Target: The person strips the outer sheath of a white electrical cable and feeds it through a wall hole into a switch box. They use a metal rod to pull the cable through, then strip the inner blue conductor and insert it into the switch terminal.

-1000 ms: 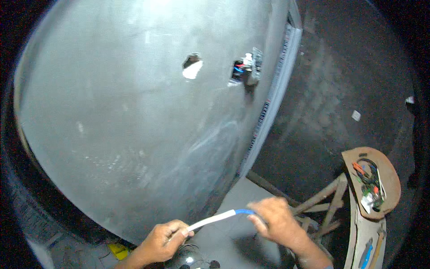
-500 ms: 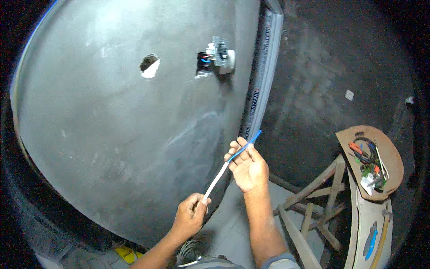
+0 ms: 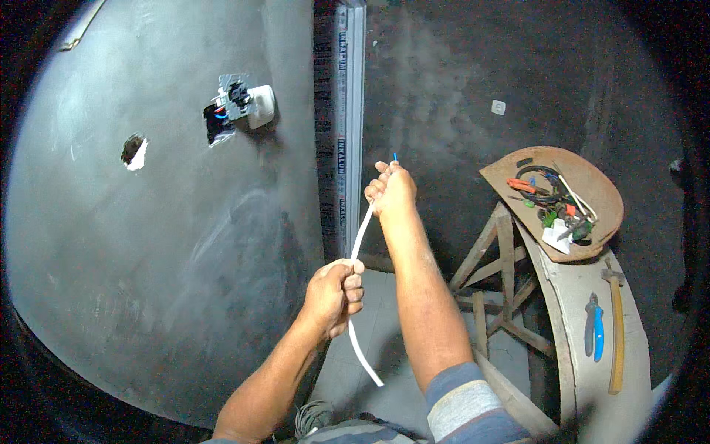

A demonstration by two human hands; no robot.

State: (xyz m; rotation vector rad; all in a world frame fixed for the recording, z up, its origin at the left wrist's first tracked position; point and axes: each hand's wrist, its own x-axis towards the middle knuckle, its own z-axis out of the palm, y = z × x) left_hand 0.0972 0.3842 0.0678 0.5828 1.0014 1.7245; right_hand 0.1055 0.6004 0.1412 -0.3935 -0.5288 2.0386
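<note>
A white-sheathed cable runs between my two hands. My left hand is closed around its middle. Below that fist the cable's lower end curves down and to the right, hanging free. Higher up and farther away, my right hand wraps round the upper part of the cable. Just the tip of a blue wire sticks out above my right fingers; the rest of it is hidden in the hand.
On the grey wall a socket mechanism hangs from an opening beside a rough hole. At right, a wooden board bears tools and parts on a plank, with blue-handled pliers and a hammer. A wooden trestle stands beneath.
My right hand has closed over the blue wire, which lay across its open palm. Both hands have moved up, my left along the cable, whose lower end now shows. The view has turned right.
</note>
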